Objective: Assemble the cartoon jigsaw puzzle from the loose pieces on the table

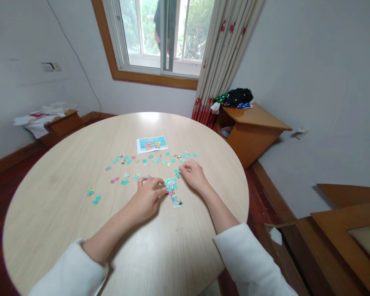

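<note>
A partly joined jigsaw section, with a pale-blue figure's head and legs, lies on the round table. At its left edge rests my left hand, its fingers bent and apart, the tips touching the pink part of the section. To the upper right, my right hand has its thumb and fingers drawn together at the tabletop. Small teal jigsaw pieces lie right at its fingertips; what is pinched is largely hidden. Loose pieces, teal, pink and yellow, spread in a band beyond both hands.
A printed cartoon picture lies flat behind the pieces. Several pieces sit apart on the left. Beyond the table are a window, a curtain and a wooden cabinet with cloths on top. A person is partly visible outside the window.
</note>
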Demonstrator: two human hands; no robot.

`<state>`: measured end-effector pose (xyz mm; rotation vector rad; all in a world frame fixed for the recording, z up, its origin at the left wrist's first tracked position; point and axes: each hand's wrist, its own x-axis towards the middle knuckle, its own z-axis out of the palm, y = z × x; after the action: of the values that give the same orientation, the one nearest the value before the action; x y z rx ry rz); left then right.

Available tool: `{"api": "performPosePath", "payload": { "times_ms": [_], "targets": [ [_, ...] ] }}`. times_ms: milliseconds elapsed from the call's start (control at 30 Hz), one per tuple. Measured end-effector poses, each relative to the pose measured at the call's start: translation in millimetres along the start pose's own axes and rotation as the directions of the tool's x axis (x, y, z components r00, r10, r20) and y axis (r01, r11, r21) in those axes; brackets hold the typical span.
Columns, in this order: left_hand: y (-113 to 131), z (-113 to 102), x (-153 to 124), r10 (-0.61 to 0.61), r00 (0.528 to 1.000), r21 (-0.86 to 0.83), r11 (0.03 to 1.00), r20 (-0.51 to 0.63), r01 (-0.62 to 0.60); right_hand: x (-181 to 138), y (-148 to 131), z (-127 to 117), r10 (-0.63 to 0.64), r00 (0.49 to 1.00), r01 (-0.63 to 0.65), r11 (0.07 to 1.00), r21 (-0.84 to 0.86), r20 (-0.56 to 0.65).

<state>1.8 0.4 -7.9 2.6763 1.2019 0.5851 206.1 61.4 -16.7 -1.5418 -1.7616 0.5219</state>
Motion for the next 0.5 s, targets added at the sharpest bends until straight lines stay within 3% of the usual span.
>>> {"api": "performPosePath", "payload": {
  "times_ms": [167,500],
  "targets": [
    [1.9,-0.6,-0.8,0.012,0.998,0.013,1.000,0.054,-0.013,0.7,-1.8,1.7,0.014,1.000,-0.014,1.000,-0.019,0.026],
    [3.7,4.8,-2.9,-0.085,0.996,0.043,0.995,-0.019,0.085,0.4,-2.1,3.5,-0.013,0.999,0.013,1.000,-0.006,0.052]
  ]
}}
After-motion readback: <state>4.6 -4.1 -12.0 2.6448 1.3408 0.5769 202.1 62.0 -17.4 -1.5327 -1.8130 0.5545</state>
